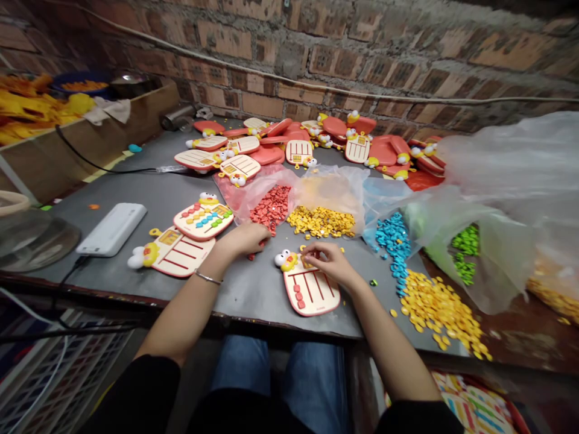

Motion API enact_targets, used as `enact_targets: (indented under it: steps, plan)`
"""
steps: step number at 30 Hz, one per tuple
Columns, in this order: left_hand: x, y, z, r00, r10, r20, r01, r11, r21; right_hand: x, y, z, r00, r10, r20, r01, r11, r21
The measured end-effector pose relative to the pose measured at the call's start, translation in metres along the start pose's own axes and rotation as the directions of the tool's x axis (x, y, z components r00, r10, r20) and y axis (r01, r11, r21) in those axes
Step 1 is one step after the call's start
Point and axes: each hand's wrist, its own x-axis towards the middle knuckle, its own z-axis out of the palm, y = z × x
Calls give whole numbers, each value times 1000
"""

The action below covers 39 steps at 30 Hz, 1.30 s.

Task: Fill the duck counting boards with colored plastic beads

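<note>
A cream toy board [312, 292] with a red rim, long slots and a big-eyed yellow duck head lies in front of me. Several red beads [299, 296] sit in its leftmost slot. At the board's top end is my right hand [329, 260], thumb and forefinger brought together; whatever lies between them is hidden. My left hand [245, 239] reaches to the near edge of the red bead pile [272, 206], its fingers curled down with red beads at the tips. Left of it, a board with coloured beads [203, 218] rests partly on a bare slotted board [181, 256].
Yellow beads [322, 222], blue beads [393, 238] and green beads [465, 250] spill from plastic bags. Loose yellow discs [441, 307] spread at the right. More boards [243, 144] are heaped by the brick wall. A white power bank [112, 229] and cable lie left.
</note>
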Motion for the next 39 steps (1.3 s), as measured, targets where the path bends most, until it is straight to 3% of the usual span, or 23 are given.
enact_targets:
  steps: [4,7,10,13,18,21,24,28,35,39]
  plan:
    - [2,3,-5,998,31,-60,-31,1000,1,0,1,-2,999,8,-37,-8,1000,-8]
    - [4,14,-6,981,69,-183,-70,998,3,1,3,0,994,33,-101,-30,999,36]
    - [9,34,0,934,148,-324,-151,988,17,1,7,6,987,70,-144,-39,978,206]
    - [14,56,11,911,205,-358,-198,978,58,2,9,16,987,105,-125,-53,931,361]
    - [18,71,25,902,243,-356,-228,970,87,4,8,23,991,100,-94,-58,926,373]
    - [15,64,23,895,245,-372,-244,968,49,2,6,8,982,54,-178,-2,961,278]
    - [11,53,16,929,229,-292,-251,967,-38,-2,4,-18,973,-1,-230,30,992,123]
    - [5,41,9,960,247,-135,-265,955,-136,-8,2,-40,999,28,-40,-29,999,-27]
    - [4,34,8,946,313,-83,-323,910,-260,-4,9,-27,994,97,45,-92,991,-100]
    - [7,33,12,936,335,-106,-351,896,-271,-3,18,-31,988,92,-120,-97,994,-42]
